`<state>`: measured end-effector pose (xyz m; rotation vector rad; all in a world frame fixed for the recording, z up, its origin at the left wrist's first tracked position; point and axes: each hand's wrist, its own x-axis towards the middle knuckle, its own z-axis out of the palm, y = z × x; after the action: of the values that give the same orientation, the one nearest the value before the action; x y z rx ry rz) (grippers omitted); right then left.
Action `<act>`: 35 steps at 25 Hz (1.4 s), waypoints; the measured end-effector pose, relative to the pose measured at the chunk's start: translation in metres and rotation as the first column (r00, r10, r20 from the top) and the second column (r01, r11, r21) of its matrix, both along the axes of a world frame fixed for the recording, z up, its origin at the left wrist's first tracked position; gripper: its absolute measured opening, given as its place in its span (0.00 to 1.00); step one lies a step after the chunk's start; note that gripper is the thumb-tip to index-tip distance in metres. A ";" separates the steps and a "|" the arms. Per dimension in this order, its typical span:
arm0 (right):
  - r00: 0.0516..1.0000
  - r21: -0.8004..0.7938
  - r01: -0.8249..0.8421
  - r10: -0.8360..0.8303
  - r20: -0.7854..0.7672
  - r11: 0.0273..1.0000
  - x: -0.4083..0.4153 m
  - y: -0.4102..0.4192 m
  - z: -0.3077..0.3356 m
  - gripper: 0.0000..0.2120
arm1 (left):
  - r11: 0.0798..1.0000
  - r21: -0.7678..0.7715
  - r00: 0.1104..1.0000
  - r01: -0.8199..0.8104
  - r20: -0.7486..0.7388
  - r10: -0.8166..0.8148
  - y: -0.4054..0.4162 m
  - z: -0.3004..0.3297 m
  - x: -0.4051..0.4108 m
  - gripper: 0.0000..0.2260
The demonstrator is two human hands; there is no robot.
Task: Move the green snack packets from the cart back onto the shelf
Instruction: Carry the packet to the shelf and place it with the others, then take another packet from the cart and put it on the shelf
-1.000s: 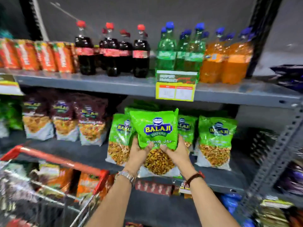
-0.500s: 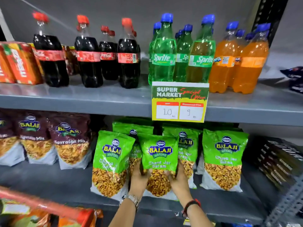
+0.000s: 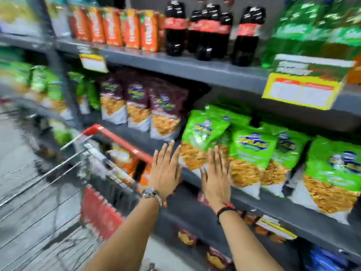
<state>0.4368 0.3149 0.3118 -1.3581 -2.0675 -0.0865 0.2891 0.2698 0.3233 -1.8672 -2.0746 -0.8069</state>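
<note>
Your left hand [image 3: 166, 173] sits at the centre of the frame, flat and spread, fingers straight, holding nothing. Your right hand [image 3: 215, 177] is just to its right, equally flat and empty, palm away from you. A watch [image 3: 150, 193] circles the left wrist and a dark band [image 3: 225, 209] the right.

The green packets [image 3: 252, 153] stand upright in a row on the grey shelf [image 3: 283, 214] at centre right of the frame, some overlapping those behind. The leftmost one [image 3: 203, 137] leans toward the left. Your right fingertips [image 3: 214, 151] overlap the lower part of that leaning packet; the blur makes it impossible to tell whether they touch it. Your left fingertips [image 3: 172, 147] point up just left of it, in front of the shelf edge.

Maroon packets [image 3: 140, 102] stand further left on the same shelf. More green packs [image 3: 48, 85] blur past a grey upright at the left edge.

On the shelf above, orange cartons [image 3: 117, 26] fill the upper middle, dark cola bottles [image 3: 207, 30] stand to their right, and green bottles [image 3: 316, 26] occupy the upper right corner. A yellow price card [image 3: 300, 90] hangs from that shelf's edge at right.

The cart [image 3: 117, 137], red-rimmed wire, fills the lower left; orange packs [image 3: 132, 163] show inside it, near your left hand.
</note>
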 end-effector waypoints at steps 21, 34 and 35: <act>0.218 -0.919 -0.320 0.962 0.166 0.231 -0.425 -0.304 -0.274 0.29 | 0.343 -0.826 -0.086 -0.446 0.421 0.903 -0.443 -0.290 -0.301 0.37; 0.613 -0.998 -0.047 0.787 -0.061 -0.041 -0.439 -0.329 -0.376 0.33 | 0.389 -0.846 -0.471 -0.366 0.528 0.707 -0.431 -0.359 -0.308 0.23; 0.638 -0.998 -0.046 0.768 -0.061 -0.041 -0.439 -0.328 -0.372 0.33 | 0.413 -0.832 -0.500 -0.371 0.554 0.666 -0.429 -0.354 -0.307 0.22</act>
<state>-0.0019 -0.0130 -0.0604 -1.1285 -3.1707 1.8288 -0.0178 -0.1587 -0.0309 0.9928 -3.2737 -1.7800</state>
